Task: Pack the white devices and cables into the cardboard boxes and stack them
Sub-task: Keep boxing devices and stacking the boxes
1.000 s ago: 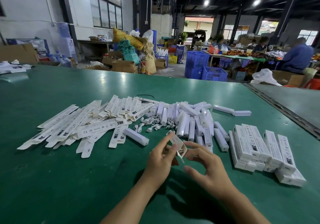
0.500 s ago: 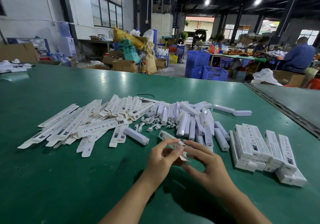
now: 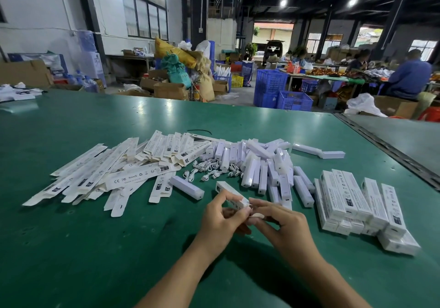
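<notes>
Pinching one box (image 3: 226, 187) — two hands (image 3: 222, 218) (image 3: 284, 228)

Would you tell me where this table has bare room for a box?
Bare: the table left of the left hand, before the flat boxes, and along its far edge. Crowded: cables, white devices, and packed boxes at right.

Left hand (image 3: 221, 214), right hand (image 3: 283, 226) pinch white box (image 3: 227, 188) over green table (image 3: 95, 248); near flap seemingly open.

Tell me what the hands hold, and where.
A box: left hand pinches it just short of its near end, right hand pinches that end itself; far end free.
</notes>
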Available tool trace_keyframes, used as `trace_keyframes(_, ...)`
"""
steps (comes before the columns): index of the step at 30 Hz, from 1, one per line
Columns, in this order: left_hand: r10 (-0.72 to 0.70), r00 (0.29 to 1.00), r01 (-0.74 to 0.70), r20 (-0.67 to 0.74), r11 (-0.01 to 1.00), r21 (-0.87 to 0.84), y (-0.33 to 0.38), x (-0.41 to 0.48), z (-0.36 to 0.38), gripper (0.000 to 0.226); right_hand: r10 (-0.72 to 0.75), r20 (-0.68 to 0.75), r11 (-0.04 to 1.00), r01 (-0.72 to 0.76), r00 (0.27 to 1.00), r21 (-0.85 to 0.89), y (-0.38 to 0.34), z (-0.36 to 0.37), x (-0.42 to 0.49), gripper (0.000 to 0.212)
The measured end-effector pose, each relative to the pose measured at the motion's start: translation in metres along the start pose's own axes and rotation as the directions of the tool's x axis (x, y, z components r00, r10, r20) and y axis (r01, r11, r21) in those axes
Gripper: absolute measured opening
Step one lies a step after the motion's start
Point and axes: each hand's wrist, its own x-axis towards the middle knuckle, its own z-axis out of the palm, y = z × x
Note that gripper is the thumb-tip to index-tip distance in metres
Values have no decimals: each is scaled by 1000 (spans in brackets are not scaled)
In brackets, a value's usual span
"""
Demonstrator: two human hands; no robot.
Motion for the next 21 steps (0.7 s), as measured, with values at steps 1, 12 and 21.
trace_keyframes(1, 0, 1000, 0, 0, 1000, -2, 0, 0, -1, 12, 2, 3, 1000, -2, 1000, 1, 0, 0, 0, 15)
trace_keyframes(12, -62, 998, 64, 30, 996, -61, 5, -1, 2, 7, -57, -161, 995, 43, 985, -88, -1, 0, 0, 12)
trace_keyframes(21, -90, 995, 93, 45, 993, -69, 7, -2, 2, 14, 44, -88, 998, -41, 995, 37, -4, -5, 1, 10)
